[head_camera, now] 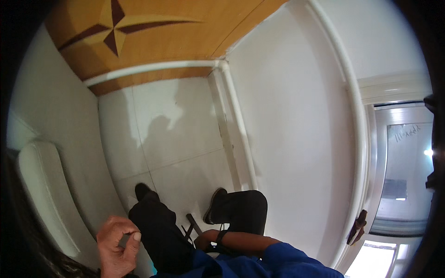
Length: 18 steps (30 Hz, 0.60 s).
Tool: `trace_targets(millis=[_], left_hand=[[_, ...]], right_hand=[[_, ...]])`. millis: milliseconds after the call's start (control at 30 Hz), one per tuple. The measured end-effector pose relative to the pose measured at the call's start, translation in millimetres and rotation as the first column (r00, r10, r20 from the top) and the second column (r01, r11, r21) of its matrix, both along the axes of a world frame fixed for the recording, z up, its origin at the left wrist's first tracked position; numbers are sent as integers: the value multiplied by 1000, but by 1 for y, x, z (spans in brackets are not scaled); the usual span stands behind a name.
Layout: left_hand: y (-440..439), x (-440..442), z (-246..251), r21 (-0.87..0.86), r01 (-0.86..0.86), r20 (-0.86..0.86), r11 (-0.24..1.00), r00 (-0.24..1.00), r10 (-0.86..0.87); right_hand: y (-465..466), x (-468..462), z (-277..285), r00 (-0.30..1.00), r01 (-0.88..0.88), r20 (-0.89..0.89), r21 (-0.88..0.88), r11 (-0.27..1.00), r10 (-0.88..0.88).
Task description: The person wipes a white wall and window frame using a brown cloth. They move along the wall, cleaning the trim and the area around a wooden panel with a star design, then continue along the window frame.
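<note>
At the lower left, my left hand (119, 245) is raised beside my left knee. Its thumb tip meets the curled forefinger in a ring, and nothing shows between them. My right hand (205, 239) is low between my dark-trousered legs, with a dark band on the wrist. Right by its fingers is a dark bar-shaped object (193, 223), with thinner dark pieces beside it. Whether the fingers grip the bar is hard to see, since they are in shadow and partly hidden.
Pale floor tiles (184, 166) lie ahead, bounded by an orange wood panel (163, 41) with a star inlay. White pipes (240, 128) run along the right wall (288, 104). A light padded piece (48, 194) is at left. A metal-framed glass door or window (399, 194) with a brown handle (357, 227) is at right.
</note>
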<state>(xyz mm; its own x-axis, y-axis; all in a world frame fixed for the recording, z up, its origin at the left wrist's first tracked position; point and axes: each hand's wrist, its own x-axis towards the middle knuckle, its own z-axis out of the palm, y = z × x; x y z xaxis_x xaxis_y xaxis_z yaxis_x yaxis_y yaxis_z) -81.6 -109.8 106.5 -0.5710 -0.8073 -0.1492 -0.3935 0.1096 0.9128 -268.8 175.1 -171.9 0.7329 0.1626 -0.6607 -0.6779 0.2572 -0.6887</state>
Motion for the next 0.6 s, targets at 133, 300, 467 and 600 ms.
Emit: trace_targets(millis=[133,300,467,600], left_hand=[[-6,6,2,6,-51,-79,999,996,52],[-6,16,2,7,-35,-187,999,982,36],[-5,18,-3,-40,-23,-203,999,979,14],[-4,18,-10,20,-10,-267,1000,964,15]], right_hand=[[-58,-8,33,1000,-28,-13,-138,990,26],[-90,-22,36,913,158,-331,-247,956,-237],[-144,-76,58,899,190,-151,-711,677,-411],[-170,-124,139,596,402,107,-898,180,-796]])
